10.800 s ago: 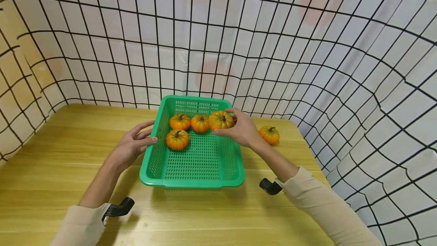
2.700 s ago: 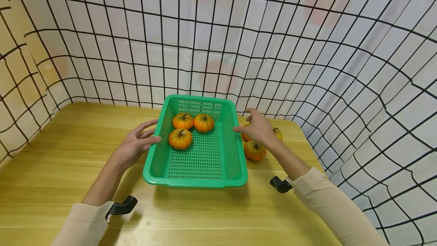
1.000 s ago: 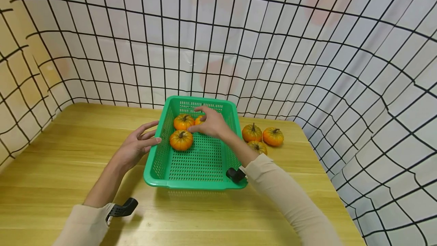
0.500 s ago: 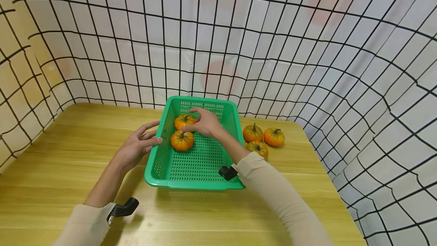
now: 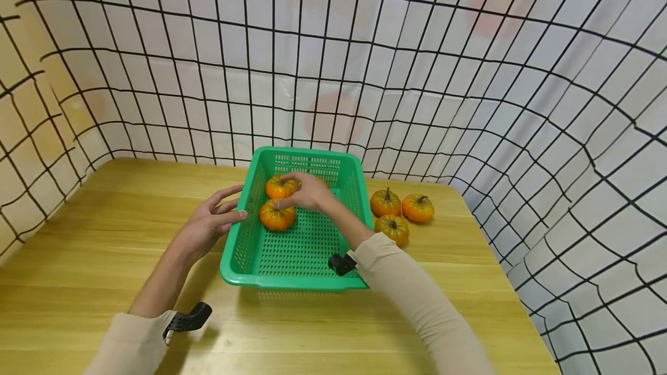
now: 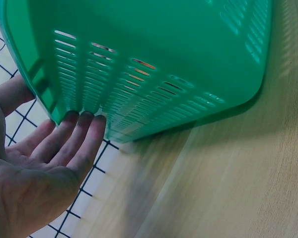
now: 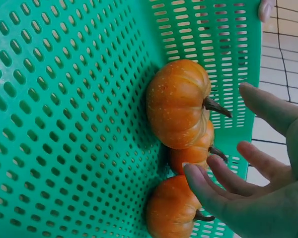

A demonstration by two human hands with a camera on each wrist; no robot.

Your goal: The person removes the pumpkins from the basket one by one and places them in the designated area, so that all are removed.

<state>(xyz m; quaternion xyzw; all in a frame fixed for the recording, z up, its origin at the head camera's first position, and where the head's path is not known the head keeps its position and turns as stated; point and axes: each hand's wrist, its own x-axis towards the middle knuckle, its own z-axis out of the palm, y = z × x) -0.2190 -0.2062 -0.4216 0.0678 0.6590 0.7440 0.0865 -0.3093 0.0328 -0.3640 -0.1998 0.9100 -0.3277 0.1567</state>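
Note:
A green plastic basket stands on the table. My left hand holds its left side, thumb over the rim and fingers against the slotted outer wall. Inside are three small orange pumpkins: a near one, one behind it, and another mostly hidden by my right hand. That hand hovers over them with its fingers spread. In the right wrist view, the nearest pumpkin lies in front of the hand and nothing is between thumb and fingers.
Three more pumpkins sit on the table right of the basket: one at the back, one at the right and one nearer. A black wire grid surrounds the wooden table at the back and sides.
Earlier, my right hand held a pumpkin at the basket; later it was above the table pumpkins. It has since moved left over the basket, then slightly nearer the front pumpkin. My left hand stays.

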